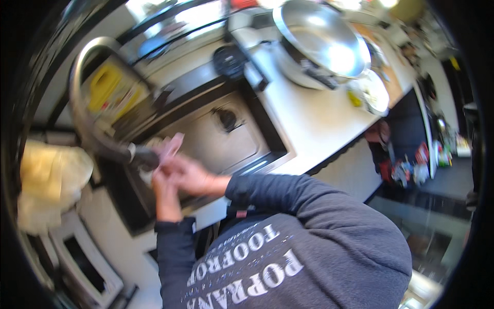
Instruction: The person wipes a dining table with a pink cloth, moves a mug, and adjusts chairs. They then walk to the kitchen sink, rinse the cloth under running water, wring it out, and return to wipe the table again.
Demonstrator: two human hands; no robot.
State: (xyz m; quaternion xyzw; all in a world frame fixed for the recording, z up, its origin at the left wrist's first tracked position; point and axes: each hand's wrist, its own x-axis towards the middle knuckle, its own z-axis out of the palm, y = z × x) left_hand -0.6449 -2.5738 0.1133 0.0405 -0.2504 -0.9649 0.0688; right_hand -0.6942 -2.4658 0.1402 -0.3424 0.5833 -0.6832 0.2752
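Observation:
My left hand (164, 185) and my right hand (189, 174) are close together over the stainless-steel sink (204, 148), just beside the dark spray head (146, 158) of the gooseneck faucet (75, 85). A limp pink piece (172, 146), blurred, sticks up from the fingers of my right hand. Whether it is cloth, film or food cannot be made out. My left fingers overlap the right ones, so their grip is partly hidden. A dark drain (226, 119) shows in the basin floor.
A large steel pan (314, 36) rests tilted on the right counter (305, 119), near a white bowl (376, 94). Behind the faucet stands a yellow jug (104, 87). At left are a pale yellow bag (54, 174) and a white appliance (85, 255).

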